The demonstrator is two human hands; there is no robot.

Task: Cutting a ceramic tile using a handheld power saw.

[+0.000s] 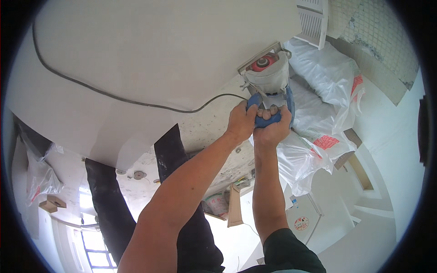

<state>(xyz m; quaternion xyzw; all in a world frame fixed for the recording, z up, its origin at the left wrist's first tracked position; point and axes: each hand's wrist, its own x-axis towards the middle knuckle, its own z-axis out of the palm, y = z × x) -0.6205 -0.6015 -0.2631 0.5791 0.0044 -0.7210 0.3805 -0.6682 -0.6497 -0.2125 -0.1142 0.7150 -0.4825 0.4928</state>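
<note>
Near the right end of a large pale slab [150, 50], I hold a power cutter [268, 77] with a blue body, a grey metal guard, a base plate and a red round part inside. My left hand [242, 119] is closed on the left side of its blue handle. My right hand [275, 129] wraps the handle's right side, and knuckles show between the two hands. A dark power cord [150, 104] runs from the cutter leftward over the slab. The cutter's blade cannot be made out.
White plastic bags [321, 77] with red print lie right beside the cutter. A white slatted panel [312, 20] stands beyond them. Below the slab is a stained floor [205, 118], with a cardboard box [234, 204] lower down. Another plastic bag [43, 175] hangs or lies at the far left.
</note>
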